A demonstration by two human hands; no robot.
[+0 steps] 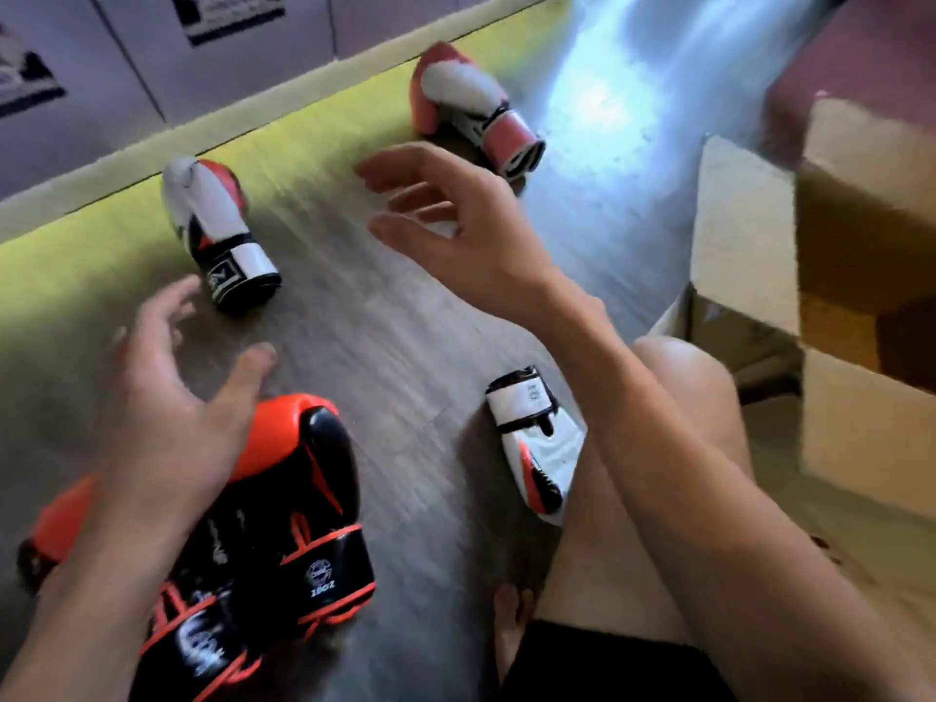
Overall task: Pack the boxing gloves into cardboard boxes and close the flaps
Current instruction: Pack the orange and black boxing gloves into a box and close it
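Left hand (167, 397) over orange-black gloves (304, 499), fingers loosely spread, gripping nothing (contact unclear). Right hand (456, 230) in air above floor (380, 347), fingers spread wide, empty. White-red glove (212, 220), pink-white glove (471, 103) lie beyond; white glove (537, 448) beside knee. Cardboard box (861, 438) at right, flaps open.

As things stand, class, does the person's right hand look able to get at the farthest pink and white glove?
Probably yes. The right hand hangs open and empty just short of the pink and white glove, and nothing lies between them on the floor.
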